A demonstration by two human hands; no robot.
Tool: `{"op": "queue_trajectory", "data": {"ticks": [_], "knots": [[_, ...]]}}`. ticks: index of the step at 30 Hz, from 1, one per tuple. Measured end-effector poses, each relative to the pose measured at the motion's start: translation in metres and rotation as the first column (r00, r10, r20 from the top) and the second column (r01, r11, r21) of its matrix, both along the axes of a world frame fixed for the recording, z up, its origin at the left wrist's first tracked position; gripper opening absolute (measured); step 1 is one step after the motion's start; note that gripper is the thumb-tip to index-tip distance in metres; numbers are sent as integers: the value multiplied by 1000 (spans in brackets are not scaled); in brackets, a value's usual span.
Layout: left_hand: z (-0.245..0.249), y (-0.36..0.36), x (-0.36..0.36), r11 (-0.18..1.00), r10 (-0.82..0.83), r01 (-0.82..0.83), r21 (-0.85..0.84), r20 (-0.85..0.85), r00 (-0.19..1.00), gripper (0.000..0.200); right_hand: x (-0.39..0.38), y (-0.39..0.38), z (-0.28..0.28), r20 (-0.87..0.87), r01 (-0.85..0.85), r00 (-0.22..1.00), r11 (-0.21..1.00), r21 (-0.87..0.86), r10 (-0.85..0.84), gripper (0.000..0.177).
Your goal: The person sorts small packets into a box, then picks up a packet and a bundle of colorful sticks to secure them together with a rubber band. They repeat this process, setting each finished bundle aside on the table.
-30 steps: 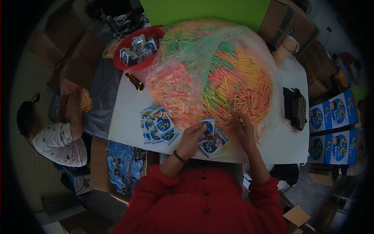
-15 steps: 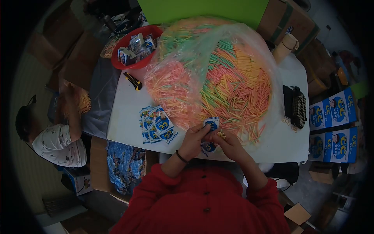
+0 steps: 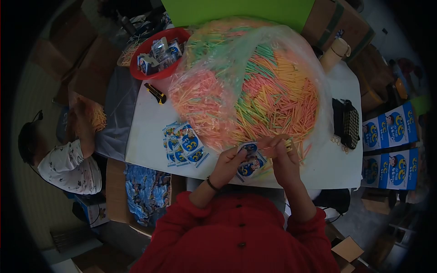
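My left hand point(image 3: 225, 167) is closed on a small blue and white packet point(image 3: 249, 149) at the table's front edge. A second such packet point(image 3: 248, 168) shows just below it. To its right, my right hand point(image 3: 285, 164) pinches a few pale yellow sticks point(image 3: 288, 144), partly hidden by the fingers. Behind both hands a large clear plastic bag point(image 3: 241, 75) lies open, heaped with pink, orange, yellow and green sticks point(image 3: 277, 98). Flat packets point(image 3: 184, 143) lie in a loose pile left of my left hand.
A red bowl point(image 3: 170, 73) of packets and a yellow-black cutter point(image 3: 155, 93) are on the table's left. A bottle point(image 3: 336, 53) and dark pouch point(image 3: 349, 125) are at its right. A person point(image 3: 73, 168) works at far left, beside a box of blue packets point(image 3: 146, 191).
My right hand has moved right, away from my left hand, and now holds its sticks upward over the front of the heap. The packet in my left hand is tilted more.
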State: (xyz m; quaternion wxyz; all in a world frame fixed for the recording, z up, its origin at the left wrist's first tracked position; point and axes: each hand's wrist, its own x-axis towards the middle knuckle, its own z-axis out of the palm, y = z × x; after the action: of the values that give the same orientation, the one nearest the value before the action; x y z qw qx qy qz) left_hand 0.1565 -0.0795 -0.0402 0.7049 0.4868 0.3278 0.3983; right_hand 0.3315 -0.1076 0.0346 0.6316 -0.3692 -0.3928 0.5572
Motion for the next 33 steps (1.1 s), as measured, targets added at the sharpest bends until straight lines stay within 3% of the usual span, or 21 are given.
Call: {"op": "queue_trajectory", "data": {"ticks": [1, 2, 4, 5, 7, 8, 10, 14, 16, 17, 19, 23, 24, 25, 26, 28, 29, 30, 31, 32, 33], "knots": [[1, 0, 1, 975, 57, -16, -221, 178, 982, 18, 1, -1, 0, 176, -80, 981, 997, -7, 80, 19], [3, 0, 1, 903, 153, 6, -430, 333, 930, 22, 1, -4, -1, 175, -84, 981, 996, -5, 83, 19], [18, 3, 1, 877, 190, 0, -480, 346, 919, 26, 0, -10, -9, 157, -369, 903, 910, -188, 399, 18], [25, 3, 1, 849, 218, 6, -529, 359, 907, 30, -4, -9, -14, 155, -375, 901, 907, -190, 405, 18], [32, 1, 5, 851, 199, -3, -525, 316, 928, 27, -14, -9, -23, 325, -270, 877, 922, -276, 354, 21], [33, 0, 7, 856, 177, -10, -518, 274, 945, 25, -12, -9, -26, 324, -265, 879, 924, -276, 349, 21], [8, 2, 2, 857, 197, -23, -514, 287, 938, 23, -6, -8, -32, 61, -232, 964, 931, -283, 259, 21], [10, 1, -5, 862, 280, -91, -499, 319, 905, 16, 2, -14, -39, -14, -121, 993, 978, -168, 121, 21], [20, 2, 2, 847, 349, -114, -519, 381, 856, 15, -2, -16, -32, 259, 105, 965, 972, -212, -48, 22], [23, 3, 6, 831, 412, -133, -540, 439, 799, 14, -6, -18, -31, 259, 103, 965, 972, -210, -46, 22], [12, 0, 12, 857, 407, -170, -486, 437, 802, 14, -15, -24, -29, -44, -50, 998, 922, -384, 36, 22], [8, -5, 17, 876, 402, -180, -448, 472, 785, 14, -18, -22, -33, 101, -122, 981, 936, -330, 164, 27], [8, -6, 15, 878, 397, -175, -446, 472, 787, 14, -15, -15, -28, 413, -74, 896, 971, -227, 164, 23], [7, -5, 11, 883, 371, -141, -448, 481, 794, 14, -12, -9, -24, 683, -59, 721, 992, -111, 119, 20], [6, -5, 5, 887, 346, -109, -449, 490, 800, 16, -8, -5, -20, 682, -56, 722, 992, -108, 116, 20], [8, 6, -18, 902, 304, -54, -429, 539, 786, 21, 7, 1, -11, 877, -220, 479, 962, 164, -40, 20], [9, 11, -29, 912, 264, -1, -410, 587, 766, 27, 15, 2, -4, 877, -220, 480, 962, 163, -39, 20], [14, 17, -38, 912, 263, 0, -410, 585, 767, 27, 22, 3, 3, 944, -326, 327, 933, 151, -38, 23], [24, 24, -46, 948, 156, 3, -317, 476, 866, 33, 26, 5, 8, 985, -428, 164, 896, 118, -52, 26], [33, 28, -48, 975, 58, 21, -223, 343, 938, 40, 27, 6, 12, 985, -430, 164, 895, 116, -49, 26], [47, 29, -44, 974, 62, 19, -226, 343, 937, 40, 27, 7, 15, 987, -514, 127, 844, 152, -100, 27]]}}
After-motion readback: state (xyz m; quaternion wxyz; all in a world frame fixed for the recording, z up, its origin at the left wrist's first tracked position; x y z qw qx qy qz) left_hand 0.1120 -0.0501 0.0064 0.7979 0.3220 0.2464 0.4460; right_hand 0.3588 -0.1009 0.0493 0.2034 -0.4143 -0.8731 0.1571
